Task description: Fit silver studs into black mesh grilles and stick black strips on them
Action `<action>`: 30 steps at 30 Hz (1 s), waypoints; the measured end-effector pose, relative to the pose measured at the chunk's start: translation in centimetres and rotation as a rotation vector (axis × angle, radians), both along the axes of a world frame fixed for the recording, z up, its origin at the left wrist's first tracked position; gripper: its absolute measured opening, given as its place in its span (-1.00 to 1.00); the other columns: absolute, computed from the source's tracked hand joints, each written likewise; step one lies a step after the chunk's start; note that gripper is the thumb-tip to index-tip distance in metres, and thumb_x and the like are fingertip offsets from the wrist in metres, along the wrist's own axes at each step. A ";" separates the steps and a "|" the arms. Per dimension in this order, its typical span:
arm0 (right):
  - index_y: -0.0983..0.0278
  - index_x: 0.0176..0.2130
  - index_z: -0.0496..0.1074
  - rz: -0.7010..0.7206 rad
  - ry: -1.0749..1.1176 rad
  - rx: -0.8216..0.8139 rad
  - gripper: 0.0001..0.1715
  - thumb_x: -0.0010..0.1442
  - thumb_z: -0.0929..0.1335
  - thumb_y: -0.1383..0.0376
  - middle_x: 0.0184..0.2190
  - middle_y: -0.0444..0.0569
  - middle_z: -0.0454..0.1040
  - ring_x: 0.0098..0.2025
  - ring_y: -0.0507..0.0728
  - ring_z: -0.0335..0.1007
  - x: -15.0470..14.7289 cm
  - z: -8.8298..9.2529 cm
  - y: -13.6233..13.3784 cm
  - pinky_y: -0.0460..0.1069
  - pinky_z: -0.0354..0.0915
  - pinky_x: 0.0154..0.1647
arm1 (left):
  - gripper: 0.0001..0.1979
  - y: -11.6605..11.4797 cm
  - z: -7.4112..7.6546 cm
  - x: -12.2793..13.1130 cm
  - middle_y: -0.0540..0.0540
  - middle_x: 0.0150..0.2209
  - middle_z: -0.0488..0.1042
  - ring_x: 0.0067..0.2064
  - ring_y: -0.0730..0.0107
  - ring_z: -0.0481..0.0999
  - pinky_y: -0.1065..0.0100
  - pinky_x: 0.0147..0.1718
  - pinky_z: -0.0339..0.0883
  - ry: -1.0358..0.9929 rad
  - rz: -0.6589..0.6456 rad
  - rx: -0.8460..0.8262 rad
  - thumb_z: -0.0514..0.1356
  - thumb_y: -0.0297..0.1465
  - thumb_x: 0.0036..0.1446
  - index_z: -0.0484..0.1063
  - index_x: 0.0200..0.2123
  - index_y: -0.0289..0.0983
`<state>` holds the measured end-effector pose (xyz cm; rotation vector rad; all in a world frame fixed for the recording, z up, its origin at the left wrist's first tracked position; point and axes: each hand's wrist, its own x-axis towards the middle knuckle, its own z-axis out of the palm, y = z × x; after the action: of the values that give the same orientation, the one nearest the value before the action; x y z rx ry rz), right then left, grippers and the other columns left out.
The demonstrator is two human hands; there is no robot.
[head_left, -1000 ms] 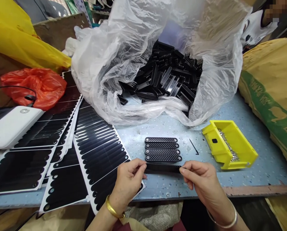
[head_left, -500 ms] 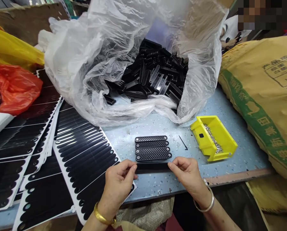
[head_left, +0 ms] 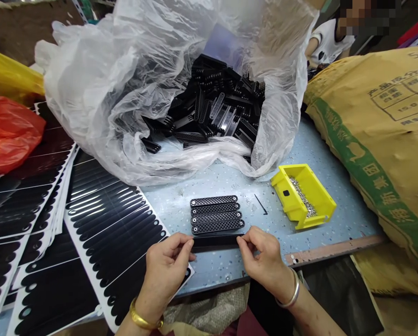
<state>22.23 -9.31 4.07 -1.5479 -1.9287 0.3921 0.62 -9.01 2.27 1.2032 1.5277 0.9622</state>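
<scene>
Our left hand and right hand each pinched one end of a single black strip, held just at six o'clock from four mesh-faced black bars lying side by side on the speckled blue workbench. At twelve o'clock, one clear plastic bag held heaped black parts; at two o'clock sat one yellow bin of small metal pieces, with one hex key beside it. Stacked black-and-white sheets lay at nine o'clock, and a large woven sack at three.

perforated strips on the workbench, bin right, plastic bag behind
</scene>
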 end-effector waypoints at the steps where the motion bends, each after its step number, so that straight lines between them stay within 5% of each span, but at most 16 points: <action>1: 0.24 -0.59 0.22 0.005 -0.002 0.006 -0.70 0.14 0.27 0.42 -0.64 -0.16 0.21 -0.59 0.00 0.16 0.0 0.0 0.0 -0.07 0.06 -0.53 | -0.81 0.0 0.0 0.0 0.01 -0.65 0.48 -0.60 0.37 0.54 0.50 -0.65 0.38 0.003 0.004 0.006 0.22 -0.29 0.02 0.52 -0.46 -0.30; 12: 0.24 -0.63 0.18 -0.051 0.035 -0.049 -0.66 0.13 0.28 0.38 -0.69 -0.18 0.20 -0.64 -0.02 0.14 -0.1 0.4 0.5 -0.09 0.04 -0.58 | -0.81 0.1 -0.2 0.0 0.01 -0.65 0.49 -0.60 0.37 0.54 0.48 -0.64 0.39 0.007 0.005 0.005 0.23 -0.28 0.00 0.51 -0.47 -0.30; 30: 0.21 -0.53 0.09 0.058 -0.114 0.053 -0.69 0.18 0.21 0.48 -0.57 -0.13 0.17 -0.54 0.04 0.11 -0.3 -0.4 0.1 -0.03 0.01 -0.51 | -0.80 -0.4 -0.2 -0.4 0.03 -0.64 0.49 -0.60 0.39 0.52 0.48 -0.64 0.40 0.137 -0.046 0.070 0.19 -0.28 0.11 0.52 -0.36 -0.29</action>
<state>21.95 -9.25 3.69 -1.5122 -2.0584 0.2794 0.26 -9.43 2.11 1.3724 1.5763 0.9258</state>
